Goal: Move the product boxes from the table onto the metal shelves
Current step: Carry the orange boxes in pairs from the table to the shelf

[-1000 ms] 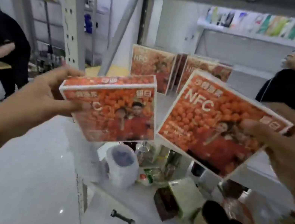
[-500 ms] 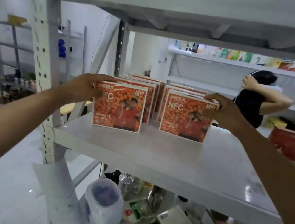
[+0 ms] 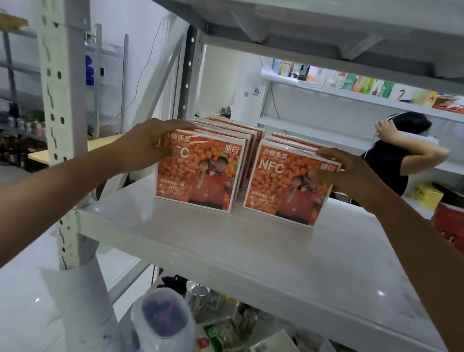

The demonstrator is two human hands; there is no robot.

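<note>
Fingers (image 3: 182,127) atop two upright orange-printed NFC boxes (image 3: 198,176) on metal shelf (image 3: 242,249).

The left box (image 3: 199,170) and right box (image 3: 287,185), orange with white borders and "NFC" print, stand upright side by side on the pale grey metal shelf (image 3: 211,253). They face forward with a narrow gap between them, each fronting a row of like boxes (image 3: 234,126) packed close behind.

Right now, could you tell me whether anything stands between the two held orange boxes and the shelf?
Nothing visible does: the left box and right box already stand upright on the metal shelf, the left hand and right hand gripping their top edges.
</note>
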